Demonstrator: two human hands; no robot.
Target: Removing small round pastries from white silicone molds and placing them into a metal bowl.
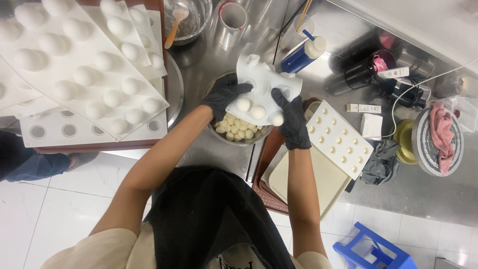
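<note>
Both my hands wear black gloves and hold a white silicone mould [261, 84] with round domes, bent and turned over above a metal bowl [215, 85]. My left hand [225, 94] grips the mould's left edge. On the right edge my right hand [292, 119] presses with thumb and fingers. Small cream-white egg-shaped pieces [238, 127] lie heaped in the bowl beneath the mould.
Stacked white dome moulds [84, 65] cover a tray at the left. A smaller white mould with small cavities [339, 138] rests on a cream tray [313, 179] at the right. A blue squeeze bottle [301, 56], a glass bowl with a spatula [186, 20], dark canisters [366, 72], a turntable with a pink cloth [440, 134] and a blue stool [373, 249] are around.
</note>
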